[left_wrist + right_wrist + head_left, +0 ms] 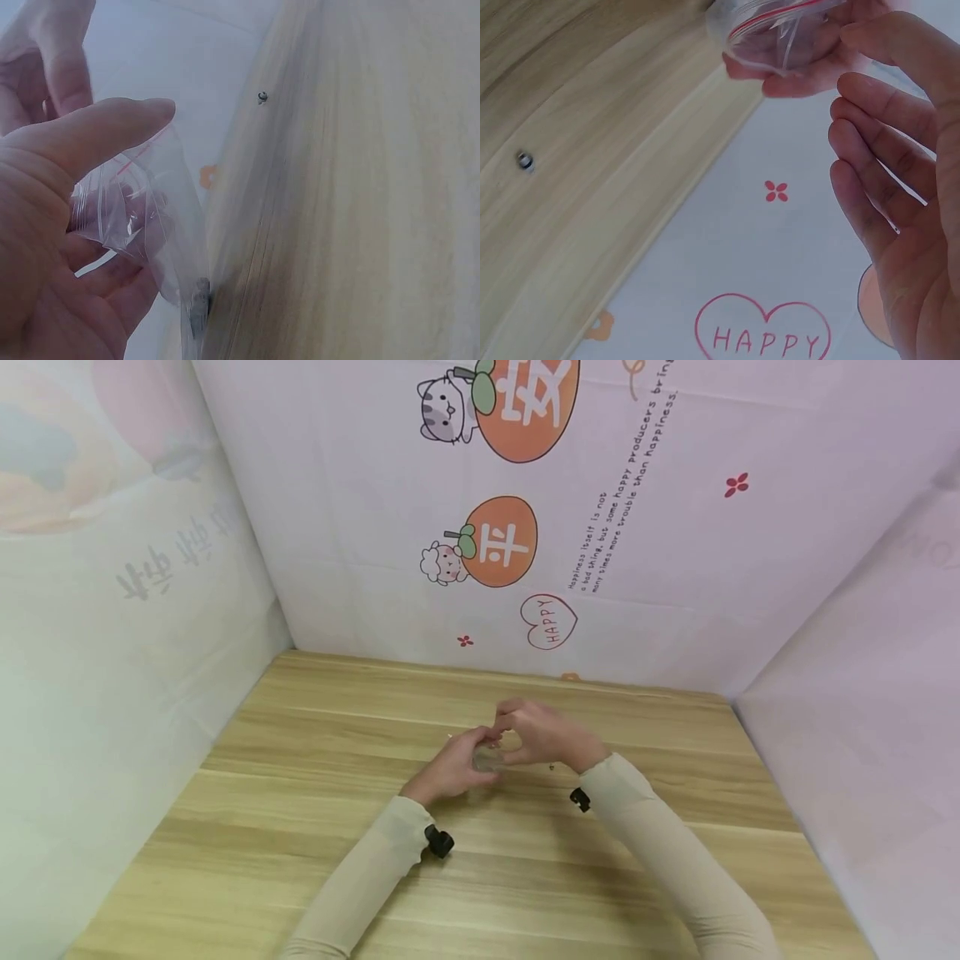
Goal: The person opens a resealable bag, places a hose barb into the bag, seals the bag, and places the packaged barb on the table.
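Note:
My left hand (pixel 450 770) holds a small clear zip bag (pixel 142 217) with a red seal line, thumb on one side and fingers behind it, just above the wooden table (pixel 315 827). Something small and dark (pixel 199 306) lies at the bag's bottom. My right hand (pixel 546 735) is at the bag's mouth (pixel 776 30), and the fingers (pixel 877 150) that show are loosely straight and hold nothing visible. Its thumb is hidden. A small loose screw (pixel 525 160) lies on the table beside the hands, and the left wrist view shows a screw (pixel 262 97) too.
Printed cloth walls (pixel 600 527) close the table in at the back and on both sides. A pink HAPPY heart (pixel 763 330) is on the back wall. Another tiny speck (pixel 450 737) lies left of the hands. Bare wood stretches in front of the hands.

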{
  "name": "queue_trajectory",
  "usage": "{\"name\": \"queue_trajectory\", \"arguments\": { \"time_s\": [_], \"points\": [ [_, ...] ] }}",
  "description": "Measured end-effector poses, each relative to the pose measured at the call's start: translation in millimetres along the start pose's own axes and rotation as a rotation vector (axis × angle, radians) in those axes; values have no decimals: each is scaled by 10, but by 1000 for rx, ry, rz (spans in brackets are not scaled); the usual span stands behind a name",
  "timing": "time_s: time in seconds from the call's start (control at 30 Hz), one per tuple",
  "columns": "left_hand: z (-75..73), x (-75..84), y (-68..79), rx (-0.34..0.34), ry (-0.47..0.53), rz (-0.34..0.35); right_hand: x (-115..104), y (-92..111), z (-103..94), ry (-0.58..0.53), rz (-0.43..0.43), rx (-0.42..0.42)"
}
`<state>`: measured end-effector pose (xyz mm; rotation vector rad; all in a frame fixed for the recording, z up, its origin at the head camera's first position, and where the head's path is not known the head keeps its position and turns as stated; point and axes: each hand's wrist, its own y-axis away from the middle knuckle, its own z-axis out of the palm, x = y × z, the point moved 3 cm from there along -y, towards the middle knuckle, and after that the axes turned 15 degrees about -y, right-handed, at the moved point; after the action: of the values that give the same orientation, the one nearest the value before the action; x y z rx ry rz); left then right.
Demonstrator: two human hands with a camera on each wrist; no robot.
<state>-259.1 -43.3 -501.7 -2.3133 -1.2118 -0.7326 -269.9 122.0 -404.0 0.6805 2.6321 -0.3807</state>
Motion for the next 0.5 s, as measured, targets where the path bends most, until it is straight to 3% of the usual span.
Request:
{"name": "queue_trajectory", "arguments": {
  "time_s": [0.2,0.5],
  "points": [
    [3,14,4,-34,-14,-33,77,232,-48,76,98,-30],
    [12,27,9,-26,11,-12,272,577,-10,90,151,-29]
  ]
}}
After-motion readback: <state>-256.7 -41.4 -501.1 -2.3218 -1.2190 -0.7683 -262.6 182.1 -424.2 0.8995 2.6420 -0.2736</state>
